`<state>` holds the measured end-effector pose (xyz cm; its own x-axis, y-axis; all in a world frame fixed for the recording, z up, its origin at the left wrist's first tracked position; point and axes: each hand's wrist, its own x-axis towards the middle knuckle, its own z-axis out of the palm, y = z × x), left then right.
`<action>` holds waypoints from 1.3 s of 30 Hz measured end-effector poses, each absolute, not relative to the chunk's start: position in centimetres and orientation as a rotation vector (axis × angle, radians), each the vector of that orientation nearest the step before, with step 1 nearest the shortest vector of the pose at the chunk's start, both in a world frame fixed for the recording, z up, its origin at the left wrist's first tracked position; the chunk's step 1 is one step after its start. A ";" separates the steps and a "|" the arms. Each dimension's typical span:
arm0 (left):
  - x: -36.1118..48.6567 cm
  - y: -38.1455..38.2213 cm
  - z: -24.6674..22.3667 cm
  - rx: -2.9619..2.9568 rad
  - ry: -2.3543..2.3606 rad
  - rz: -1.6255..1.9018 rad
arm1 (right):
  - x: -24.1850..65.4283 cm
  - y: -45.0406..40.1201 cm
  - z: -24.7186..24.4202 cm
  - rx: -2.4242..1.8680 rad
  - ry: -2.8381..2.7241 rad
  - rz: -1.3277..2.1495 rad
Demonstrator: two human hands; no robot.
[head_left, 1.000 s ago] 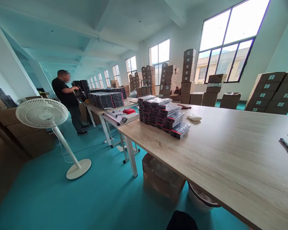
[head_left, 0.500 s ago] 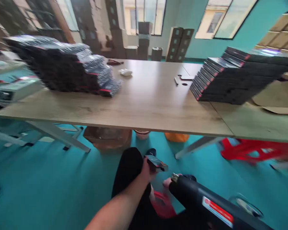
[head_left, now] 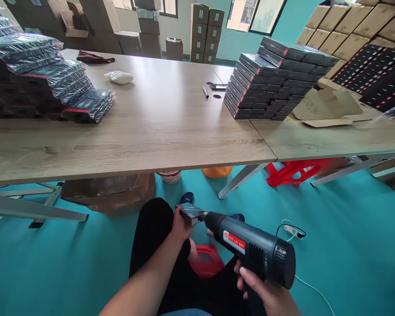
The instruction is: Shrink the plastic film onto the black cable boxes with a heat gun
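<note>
Left hand (head_left: 181, 226) grips glossy, flat, dark box (head_left: 191, 211) beside black-clad knee (head_left: 154, 221); some fingers hidden. Right hand (head_left: 268, 293) clasps black, cylindrical heat gun (head_left: 253, 248), handle largely obscured. Whether nozzle (head_left: 202, 216) touches box: unclear.

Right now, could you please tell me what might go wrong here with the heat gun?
The heat gun in the right hand points at the box in the left hand, so that hand could get burned. The power strip lies on the floor, where someone might trip on it.
</note>
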<state>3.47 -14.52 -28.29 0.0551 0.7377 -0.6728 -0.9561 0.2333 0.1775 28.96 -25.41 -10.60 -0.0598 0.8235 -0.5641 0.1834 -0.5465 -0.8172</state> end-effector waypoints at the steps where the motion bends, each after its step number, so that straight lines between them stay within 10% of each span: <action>1: 3.5 -14.5 -28.0 -0.367 0.790 1.332 | 29.2 -25.1 -10.3 -1.720 -1.045 1.624; 39: 4.2 -13.8 -26.6 -0.251 0.835 1.153 | 35.0 -27.0 -7.4 -1.717 -0.582 1.765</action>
<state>4.24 -13.79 -26.62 0.1512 0.7036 -0.6943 -0.8790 0.4170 0.2311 34.99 -27.02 -7.44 0.0185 0.6841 -0.7291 -0.1159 -0.7229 -0.6812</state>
